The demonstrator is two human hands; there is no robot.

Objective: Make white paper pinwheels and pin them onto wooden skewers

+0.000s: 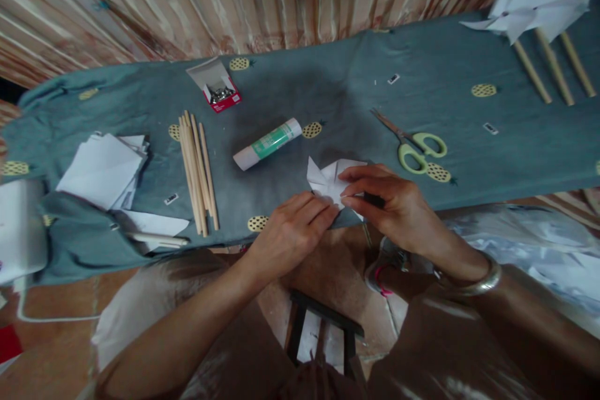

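A white paper pinwheel (334, 176) with folded blades lies near the front edge of the cloth-covered table. My left hand (295, 225) grips its near left side, fingers together and thumb hidden. At the pinwheel's middle, the thumb and fingertips of my right hand (389, 200) pinch the paper; anything tiny between them cannot be made out. A glue stick (272, 142) with a green label lies just beyond my left hand. To the right of the pinwheel rest scissors (412, 147) with light green handles, blades pointing away to the left.
Left on the table are wooden sticks (194, 175), a stack of white paper (104, 169), a pen (157, 239) and an open red-and-white box (218, 90) of metal pieces. Finished pinwheels (534, 9) on sticks lie far right. A pleated curtain (281, 0) hangs behind.
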